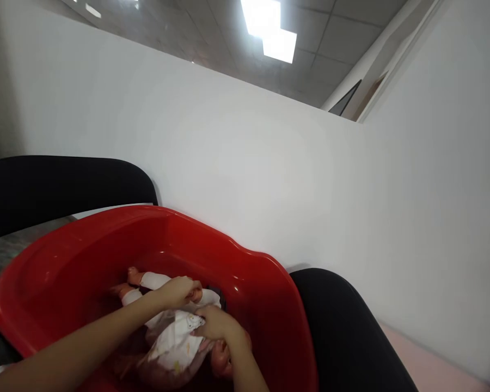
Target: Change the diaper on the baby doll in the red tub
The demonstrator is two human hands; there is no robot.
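A baby doll (157, 280) lies in a red plastic baby bathtub (106, 223), its bare feet toward the left and its head (220, 359) toward the lower right. White leggings cover its legs, and a white printed shirt (175, 343) lies loosely over its body. My left hand (179, 291) is closed over the doll's upper body, fingers curled near a reddish doll hand; what they grip is partly hidden. Close by, my right hand (218, 324) pinches the shirt by the printed figure, its wrist passing over the doll's head.
Black chairs stand at the left (65, 185) and right (343, 321) of the tub. A white partition (249, 163) rises right behind it. Pinkish floor (428, 359) shows at the lower right.
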